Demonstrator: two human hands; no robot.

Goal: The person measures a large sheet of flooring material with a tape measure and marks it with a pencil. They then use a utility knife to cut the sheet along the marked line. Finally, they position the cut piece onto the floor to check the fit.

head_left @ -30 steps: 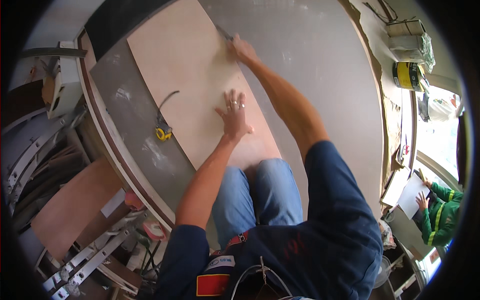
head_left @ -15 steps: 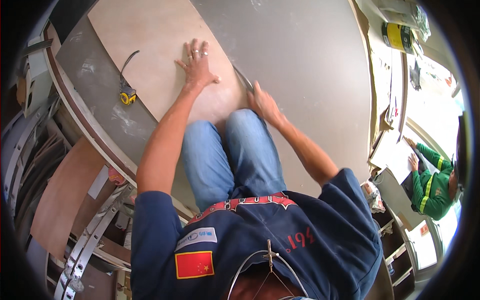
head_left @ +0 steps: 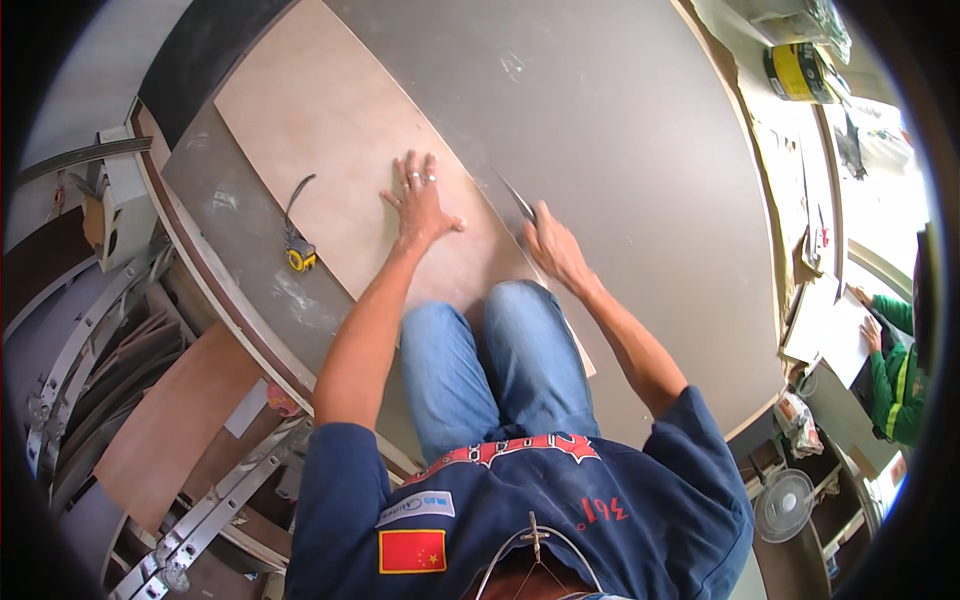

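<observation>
A long pale wooden board (head_left: 320, 95) lies slantwise on a larger grey-brown panel (head_left: 640, 150). My left hand (head_left: 422, 212) presses flat on the board, fingers spread, with rings on it. Just beyond the board's right edge, my right hand (head_left: 556, 250) is closed round one end of a slim, tapered metal file (head_left: 514, 194). The file's bare end points up and left, a small gap away from the edge. Both my knees (head_left: 525, 315) rest over the near part of the board.
A black and yellow tape measure (head_left: 299, 252) sits beside the board's left edge. Board offcuts (head_left: 180, 425) and metal rails (head_left: 200, 510) stand at left. At right are a yellow and black can (head_left: 795, 72), a fan (head_left: 785, 505) and a co-worker in green (head_left: 890, 385).
The whole view has shifted, so things appear lower and further right. The file has come away from the board's edge and swung outward. My left hand stays flat on the board.
</observation>
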